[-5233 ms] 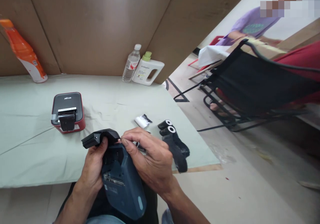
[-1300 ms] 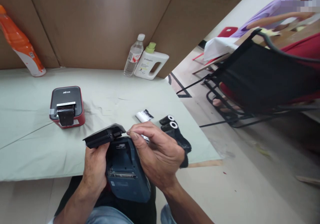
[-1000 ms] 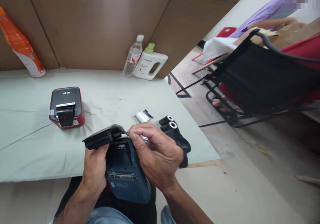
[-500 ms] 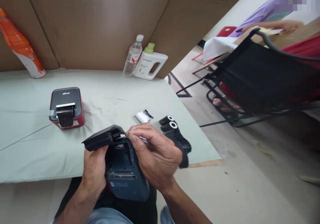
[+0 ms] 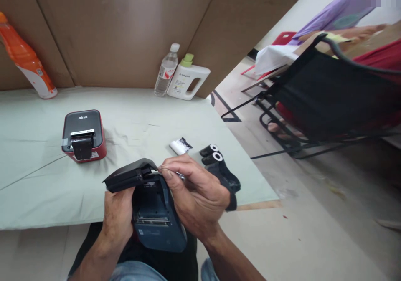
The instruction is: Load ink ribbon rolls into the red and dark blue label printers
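Note:
A dark blue label printer (image 5: 156, 222) rests on my lap with its black lid (image 5: 127, 176) swung open. My left hand (image 5: 117, 218) is wrapped round the printer's left side, just under the lid. My right hand (image 5: 194, 197) is closed in a pinch at the lid's hinge, thumb and forefinger pressed on a small part I cannot make out; a thin metal piece shows behind the fingers. Two black ribbon rolls (image 5: 216, 158) with a trailing black strip lie on the table beyond my right hand.
A red and black printer (image 5: 83, 135) stands on the pale green table (image 5: 37, 181). A small white and black scrap (image 5: 180, 145), a water bottle (image 5: 165, 70), a white jug (image 5: 188, 80) and an orange bottle (image 5: 26, 62) are there. A black chair (image 5: 326, 101) and another person (image 5: 335, 16) are at right.
Over five seconds the printer has shifted slightly in my lap and the lid has stayed open. My right hand keeps its pinch at the hinge; only small finger movements show.

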### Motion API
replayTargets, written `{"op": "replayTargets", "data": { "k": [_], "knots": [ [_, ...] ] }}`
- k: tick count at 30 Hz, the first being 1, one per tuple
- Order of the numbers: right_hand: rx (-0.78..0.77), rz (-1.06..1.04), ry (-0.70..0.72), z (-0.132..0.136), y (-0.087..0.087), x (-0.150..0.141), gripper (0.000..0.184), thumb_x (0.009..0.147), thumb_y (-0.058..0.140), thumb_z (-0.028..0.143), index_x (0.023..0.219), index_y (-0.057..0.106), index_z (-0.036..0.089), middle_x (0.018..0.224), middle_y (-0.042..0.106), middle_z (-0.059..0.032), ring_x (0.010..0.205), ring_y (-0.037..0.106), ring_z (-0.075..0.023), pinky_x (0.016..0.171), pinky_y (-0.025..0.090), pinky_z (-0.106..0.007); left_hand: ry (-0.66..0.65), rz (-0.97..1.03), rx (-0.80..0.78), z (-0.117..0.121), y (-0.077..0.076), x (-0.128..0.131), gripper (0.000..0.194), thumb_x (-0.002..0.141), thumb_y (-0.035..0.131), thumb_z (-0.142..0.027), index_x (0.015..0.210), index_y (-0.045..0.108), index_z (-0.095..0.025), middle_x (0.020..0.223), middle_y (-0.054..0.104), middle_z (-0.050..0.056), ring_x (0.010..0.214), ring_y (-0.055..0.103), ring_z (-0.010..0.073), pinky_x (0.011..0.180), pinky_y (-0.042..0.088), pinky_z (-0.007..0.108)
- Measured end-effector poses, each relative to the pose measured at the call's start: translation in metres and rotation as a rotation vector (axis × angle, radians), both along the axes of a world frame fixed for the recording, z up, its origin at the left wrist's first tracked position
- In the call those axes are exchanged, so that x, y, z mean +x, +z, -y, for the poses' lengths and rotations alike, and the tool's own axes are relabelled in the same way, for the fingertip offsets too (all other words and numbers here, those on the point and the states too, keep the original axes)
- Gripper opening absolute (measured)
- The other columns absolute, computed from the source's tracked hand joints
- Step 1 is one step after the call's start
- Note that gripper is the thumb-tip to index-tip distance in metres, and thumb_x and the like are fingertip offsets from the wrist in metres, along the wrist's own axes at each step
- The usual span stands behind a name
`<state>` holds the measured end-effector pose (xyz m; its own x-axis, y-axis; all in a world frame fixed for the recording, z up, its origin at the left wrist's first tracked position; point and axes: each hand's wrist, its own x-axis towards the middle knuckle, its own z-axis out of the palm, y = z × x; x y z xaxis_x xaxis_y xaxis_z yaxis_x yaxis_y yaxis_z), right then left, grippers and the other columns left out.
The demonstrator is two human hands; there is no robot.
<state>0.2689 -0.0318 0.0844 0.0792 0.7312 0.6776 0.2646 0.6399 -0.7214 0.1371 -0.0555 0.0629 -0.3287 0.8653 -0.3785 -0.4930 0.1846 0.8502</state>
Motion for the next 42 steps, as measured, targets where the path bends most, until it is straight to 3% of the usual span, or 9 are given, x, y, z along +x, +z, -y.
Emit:
{"op": "replayTargets", "data": {
  "k": [10, 19, 29, 33, 42],
  "knots": [
    [-0.007, -0.016, 0.01, 0.001, -0.002, 0.0, 0.019, 0.092, 0.07, 0.004, 0.094, 0.073, 0.022, 0.082, 0.073, -0.0006, 0.076, 0.07, -0.0168, 0.071, 0.059, -0.031, -0.004, -0.022, -0.01, 0.0, 0.001, 0.0, 0.041, 0.064, 0.096, -0.046, 0.09, 0.082, -0.018, 0.094, 0.083, 0.005, 0.102, 0.077, 0.0297, 0.092, 0.061, 0.039],
    [-0.059, 0.04, 0.03, 0.001, 0.002, 0.001, 0.015, 0.098, 0.063, 0.009, 0.094, 0.071, 0.022, 0.083, 0.072, -0.0024, 0.078, 0.07, -0.0179, 0.071, 0.058, -0.031, 0.042, -0.029, -0.033, 0.001, 0.001, 0.0, 0.033, 0.066, 0.096, -0.039, 0.089, 0.081, -0.02, 0.092, 0.083, 0.002, 0.095, 0.077, 0.0252, 0.09, 0.06, 0.035],
    [-0.02, 0.086, 0.058, 0.001, 0.004, 0.003, 0.017, 0.097, 0.064, 0.006, 0.097, 0.07, 0.022, 0.084, 0.073, -0.0021, 0.079, 0.071, -0.0167, 0.071, 0.059, -0.029, 0.015, 0.052, -0.071, 0.0, 0.0, -0.001, 0.048, 0.055, 0.1, -0.049, 0.088, 0.081, -0.02, 0.091, 0.083, 0.004, 0.099, 0.078, 0.0305, 0.093, 0.061, 0.041],
    [0.012, 0.125, 0.049, 0.002, 0.01, 0.005, 0.016, 0.096, 0.065, 0.007, 0.096, 0.072, 0.021, 0.082, 0.074, -0.0026, 0.075, 0.072, -0.0171, 0.068, 0.06, -0.03, -0.027, 0.111, -0.147, 0.001, 0.005, -0.002, 0.058, 0.048, 0.102, -0.055, 0.088, 0.082, -0.017, 0.088, 0.083, 0.008, 0.099, 0.078, 0.0345, 0.094, 0.061, 0.046],
    [0.084, 0.191, 0.024, 0.004, 0.018, 0.011, 0.018, 0.094, 0.067, 0.006, 0.094, 0.076, 0.022, 0.078, 0.077, -0.0025, 0.072, 0.075, -0.018, 0.066, 0.063, -0.03, -0.046, 0.155, -0.17, -0.002, 0.015, 0.001, 0.066, 0.042, 0.102, -0.059, 0.087, 0.082, -0.016, 0.087, 0.083, 0.01, 0.096, 0.078, 0.0353, 0.094, 0.061, 0.048]
  ]
}}
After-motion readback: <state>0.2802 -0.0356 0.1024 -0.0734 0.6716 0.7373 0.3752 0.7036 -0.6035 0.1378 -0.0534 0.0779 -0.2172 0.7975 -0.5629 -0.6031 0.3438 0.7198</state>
